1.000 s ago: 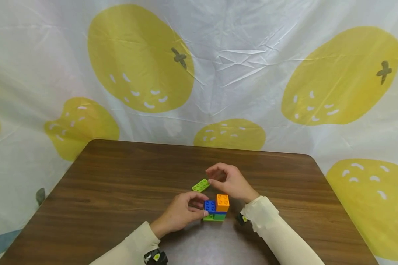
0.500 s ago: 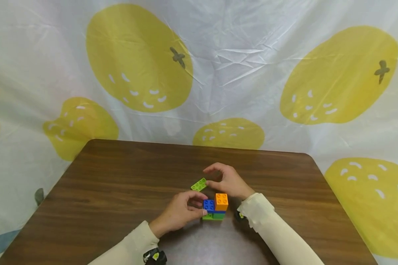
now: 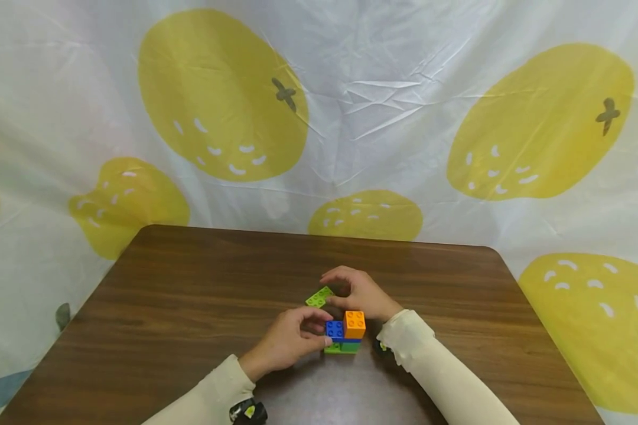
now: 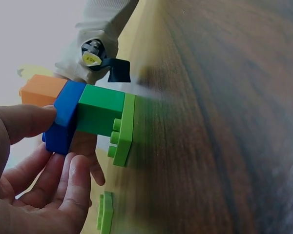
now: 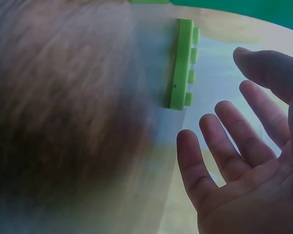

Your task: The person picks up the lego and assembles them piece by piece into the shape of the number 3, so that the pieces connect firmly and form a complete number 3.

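Observation:
A small stack of toy building bricks stands on the table. From the bottom it has a light green flat brick (image 4: 126, 130), a green brick (image 4: 101, 109), a blue brick (image 4: 63, 119) and an orange brick (image 3: 354, 324). My left hand (image 3: 289, 342) pinches the blue brick between thumb and fingers. Behind the stack lies a second light green flat brick (image 3: 318, 297), studs up. My right hand (image 3: 363, 293) is just to its right, thumb overlapping its end in the head view. In the right wrist view, the fingers are spread with nothing between them and that loose brick (image 5: 181, 66).
Both hands work over a dark wood-grain table (image 3: 191, 283) with rounded far corners. Behind it hangs a white cloth (image 3: 361, 136) printed with yellow fruit. Each wrist carries a small black camera (image 3: 248, 411) by the pale sleeve.
My right hand has shifted slightly left and toward me, so its thumb now covers more of the loose light green flat brick's end. My left hand keeps its hold on the blue brick.

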`<state>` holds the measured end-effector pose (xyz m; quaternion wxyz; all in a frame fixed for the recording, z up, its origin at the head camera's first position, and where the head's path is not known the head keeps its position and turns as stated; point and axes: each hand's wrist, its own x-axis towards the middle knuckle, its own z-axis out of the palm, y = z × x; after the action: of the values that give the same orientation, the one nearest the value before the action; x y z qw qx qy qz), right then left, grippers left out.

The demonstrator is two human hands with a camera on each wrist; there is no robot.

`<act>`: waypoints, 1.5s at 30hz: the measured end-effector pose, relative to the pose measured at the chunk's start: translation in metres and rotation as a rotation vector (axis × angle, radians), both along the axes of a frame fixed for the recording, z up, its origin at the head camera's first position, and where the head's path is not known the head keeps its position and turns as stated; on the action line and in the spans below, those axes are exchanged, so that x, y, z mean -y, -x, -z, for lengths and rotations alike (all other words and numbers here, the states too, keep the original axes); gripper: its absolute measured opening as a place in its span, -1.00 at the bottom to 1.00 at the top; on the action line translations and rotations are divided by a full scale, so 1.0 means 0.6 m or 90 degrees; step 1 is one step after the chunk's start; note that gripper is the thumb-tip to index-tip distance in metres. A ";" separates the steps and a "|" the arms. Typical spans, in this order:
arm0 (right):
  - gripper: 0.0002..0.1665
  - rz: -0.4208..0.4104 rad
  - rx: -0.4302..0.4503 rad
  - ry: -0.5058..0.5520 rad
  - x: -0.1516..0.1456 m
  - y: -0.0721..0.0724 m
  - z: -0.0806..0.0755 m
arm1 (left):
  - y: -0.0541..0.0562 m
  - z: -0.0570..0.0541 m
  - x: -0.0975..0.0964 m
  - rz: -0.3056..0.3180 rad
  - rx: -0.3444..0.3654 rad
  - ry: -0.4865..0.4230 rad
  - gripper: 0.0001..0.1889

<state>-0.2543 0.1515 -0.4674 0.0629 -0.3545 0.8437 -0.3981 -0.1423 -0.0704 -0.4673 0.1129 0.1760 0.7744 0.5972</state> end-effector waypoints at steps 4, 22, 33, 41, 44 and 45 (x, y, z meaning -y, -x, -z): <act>-0.51 -0.005 -0.005 -0.021 0.001 0.003 0.003 | 0.002 0.001 0.000 0.001 -0.001 0.001 -0.60; -0.48 -0.054 0.015 -0.086 0.000 0.014 0.013 | 0.004 -0.002 0.001 0.009 -0.007 0.002 -0.61; -0.54 -0.060 -0.025 -0.107 0.003 0.018 0.020 | 0.005 0.003 0.003 0.011 -0.008 0.020 -0.64; -0.62 -0.015 -0.024 -0.086 0.001 0.018 0.026 | 0.006 0.007 0.002 0.014 -0.001 0.012 -0.64; -0.60 -0.006 -0.028 -0.091 0.000 0.017 0.024 | 0.006 0.007 0.002 0.013 0.000 0.013 -0.63; -0.60 -0.002 -0.027 -0.091 -0.001 0.017 0.023 | 0.006 0.007 0.001 0.013 -0.001 0.012 -0.63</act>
<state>-0.2643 0.1519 -0.4812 0.0708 -0.3591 0.8706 -0.3287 -0.1461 -0.0713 -0.4714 0.1202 0.1834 0.7780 0.5887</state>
